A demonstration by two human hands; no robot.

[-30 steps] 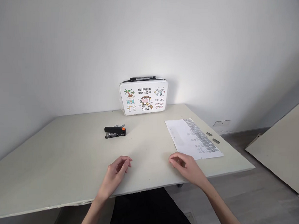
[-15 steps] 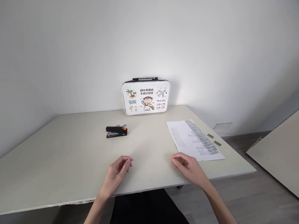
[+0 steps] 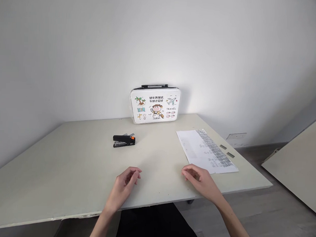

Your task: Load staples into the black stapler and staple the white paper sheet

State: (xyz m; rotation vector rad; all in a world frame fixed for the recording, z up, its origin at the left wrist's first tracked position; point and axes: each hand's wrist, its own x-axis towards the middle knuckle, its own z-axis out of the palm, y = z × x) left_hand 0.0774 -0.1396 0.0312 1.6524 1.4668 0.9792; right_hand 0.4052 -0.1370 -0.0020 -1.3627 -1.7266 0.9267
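Printed paper [image 3: 205, 152] lay flat on our desk [image 3: 75, 167], right side, our right hand [image 3: 201, 180] was just beside it, black stapler [image 3: 123, 140] sat beyond our left hand [image 3: 124, 184], both grips were loosely curled, empty.

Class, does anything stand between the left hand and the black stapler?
Nothing visible does: only tabletop shows between the left hand and the black stapler. The white case stands farther back, and the printed sheet lies off to the right, near the right hand.
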